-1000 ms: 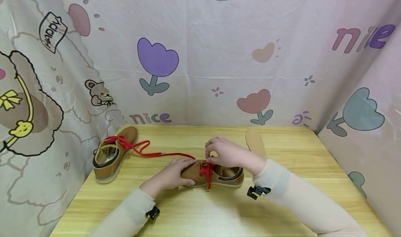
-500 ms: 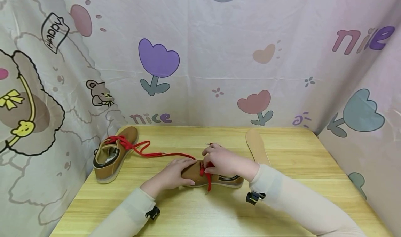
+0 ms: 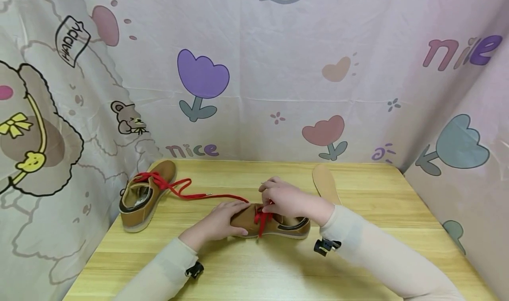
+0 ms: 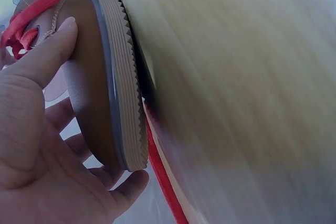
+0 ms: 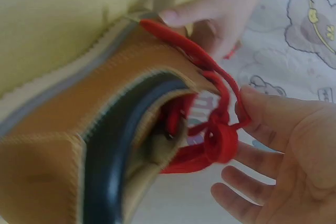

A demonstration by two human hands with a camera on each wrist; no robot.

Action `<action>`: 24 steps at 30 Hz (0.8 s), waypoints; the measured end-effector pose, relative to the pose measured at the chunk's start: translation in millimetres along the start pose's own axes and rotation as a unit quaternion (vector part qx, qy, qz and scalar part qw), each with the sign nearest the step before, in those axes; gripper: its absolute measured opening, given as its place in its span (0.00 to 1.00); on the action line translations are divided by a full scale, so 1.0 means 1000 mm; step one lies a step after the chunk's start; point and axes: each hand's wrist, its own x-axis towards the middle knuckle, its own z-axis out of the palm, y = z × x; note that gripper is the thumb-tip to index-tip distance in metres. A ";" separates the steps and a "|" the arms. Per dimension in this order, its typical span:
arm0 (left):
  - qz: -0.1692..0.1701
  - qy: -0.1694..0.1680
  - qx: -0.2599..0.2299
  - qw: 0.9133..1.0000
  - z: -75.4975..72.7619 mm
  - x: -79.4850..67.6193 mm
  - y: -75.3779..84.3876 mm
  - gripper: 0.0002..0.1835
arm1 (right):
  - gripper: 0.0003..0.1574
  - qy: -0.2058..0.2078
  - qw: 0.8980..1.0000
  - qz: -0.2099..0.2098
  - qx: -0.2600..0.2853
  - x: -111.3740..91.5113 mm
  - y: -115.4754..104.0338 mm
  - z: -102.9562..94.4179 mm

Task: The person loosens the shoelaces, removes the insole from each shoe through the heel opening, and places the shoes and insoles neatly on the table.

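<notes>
A brown shoe (image 3: 243, 220) with a pale ridged sole lies sideways on the table, toe to the left. My left hand (image 3: 212, 221) grips its toe, thumb on the near side and fingers round the far side. Over the laced opening, my right hand (image 3: 283, 199) pinches the red shoelace (image 3: 262, 225) between thumb and forefinger. In the right wrist view, a looped bunch of lace (image 5: 220, 142) hangs beside those fingers, while the other fingers are spread. One lace end (image 4: 34, 14) with a metal tip falls over the shoe's near side.
Another brown shoe (image 3: 135, 215) with red laces stands at the table's left edge. Its long lace (image 3: 228, 196) runs right across the table to behind the held shoe. A tan insole (image 3: 325, 184) lies at the back right, partly behind the right forearm.
My right hand dipped toward the lacing, then rose and drew back slightly to the right. The hanging lace end has swung a little left. My left hand has kept its hold on the toe.
</notes>
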 end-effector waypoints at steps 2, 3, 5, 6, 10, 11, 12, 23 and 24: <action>0.001 0.002 -0.001 1.000 0.000 0.000 0.000 0.43 | 0.13 -0.004 1.000 0.005 0.014 -0.001 0.002 -0.005; 0.001 0.003 -0.001 1.000 0.000 0.000 0.000 0.43 | 0.13 -0.006 1.000 0.009 0.022 -0.002 0.003 -0.008; 0.001 0.003 -0.001 1.000 0.001 0.000 -0.001 0.43 | 0.13 -0.010 0.999 0.015 0.032 -0.003 0.004 -0.013; 0.001 0.004 -0.002 1.000 0.001 0.000 -0.001 0.43 | 0.13 -0.011 0.999 0.019 0.039 -0.003 0.005 -0.016; 0.000 0.003 -0.004 1.000 0.001 0.000 -0.001 0.43 | 0.12 0.003 0.999 0.021 0.046 -0.004 0.007 -0.026; 0.000 0.003 -0.004 1.000 0.001 0.000 -0.002 0.43 | 0.12 0.008 0.998 0.023 0.050 -0.005 0.007 -0.029; 0.001 0.004 -0.003 1.000 0.001 0.000 -0.002 0.43 | 0.11 0.014 0.998 0.026 0.056 -0.005 0.007 -0.033; 0.002 0.004 0.008 1.000 0.003 0.001 -0.004 0.44 | 0.10 0.062 0.989 0.101 0.093 -0.012 0.037 -0.072; 0.003 0.004 0.008 1.000 0.003 0.001 -0.004 0.44 | 0.11 0.065 0.987 0.108 0.096 -0.015 0.040 -0.076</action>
